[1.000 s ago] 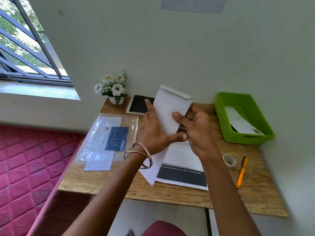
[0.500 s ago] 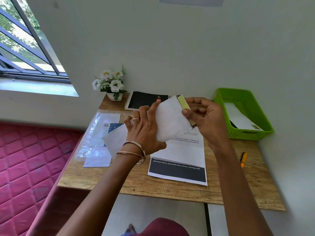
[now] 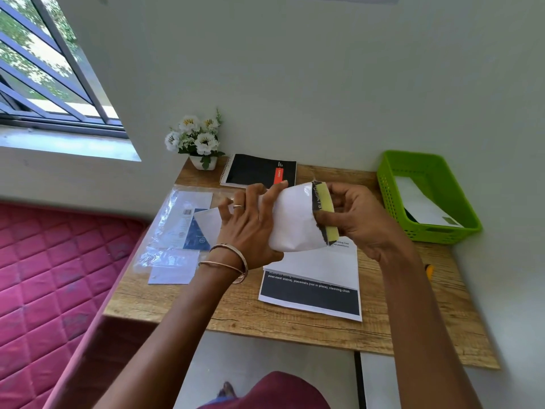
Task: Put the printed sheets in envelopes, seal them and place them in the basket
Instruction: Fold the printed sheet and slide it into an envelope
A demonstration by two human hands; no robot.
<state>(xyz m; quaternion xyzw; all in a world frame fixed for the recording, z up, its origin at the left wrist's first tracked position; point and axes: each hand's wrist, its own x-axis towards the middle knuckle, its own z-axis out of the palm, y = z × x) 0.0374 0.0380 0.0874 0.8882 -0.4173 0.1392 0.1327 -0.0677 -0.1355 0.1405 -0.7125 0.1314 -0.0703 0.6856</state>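
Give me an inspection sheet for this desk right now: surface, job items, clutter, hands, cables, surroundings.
Surface: wooden desk, against the wall.
Job's things: white envelope held above the desk, folded sheet at its mouth; printed sheet lying flat; green basket holding an envelope.
Clutter: plastic sleeve, notebook, flower pot.
Hands: left hand grips the envelope; right hand pinches the sheet.
Cables: nothing seen.
Surroundings: barred window, pink mattress.

Between the hands, the envelope (image 3: 295, 222) is matt white paper. Below them lies a matt printed sheet (image 3: 312, 287) on the wood-grain table (image 3: 295, 329). Right of the right hand (image 3: 362, 222) stands a perforated green plastic basket (image 3: 392, 202); left of the left hand (image 3: 250, 228), a glossy, seemingly plastic sleeve (image 3: 165, 231).
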